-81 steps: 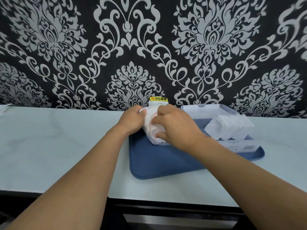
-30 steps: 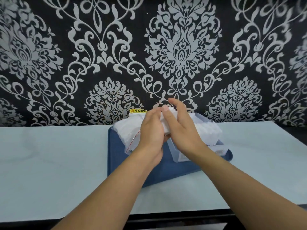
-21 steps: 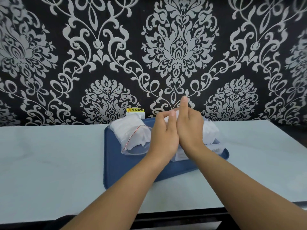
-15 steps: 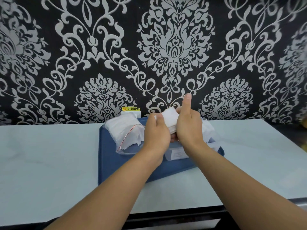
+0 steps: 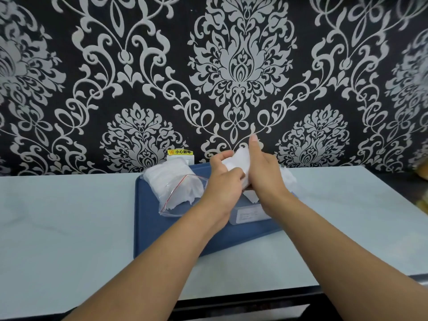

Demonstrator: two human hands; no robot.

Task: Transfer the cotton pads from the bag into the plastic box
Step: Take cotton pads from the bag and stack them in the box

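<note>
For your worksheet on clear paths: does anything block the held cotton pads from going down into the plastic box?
Nothing visible does. Both hands, left hand and right hand, hold the cotton pads above the plastic box, whose opening they largely hide.

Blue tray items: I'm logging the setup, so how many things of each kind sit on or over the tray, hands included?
Blue tray: 1
Clear zip bag of pads: 1
Clear plastic box: 1
Held stack of cotton pads: 1
Hands gripping the stack: 2, left hand, right hand
Total: 6
</note>
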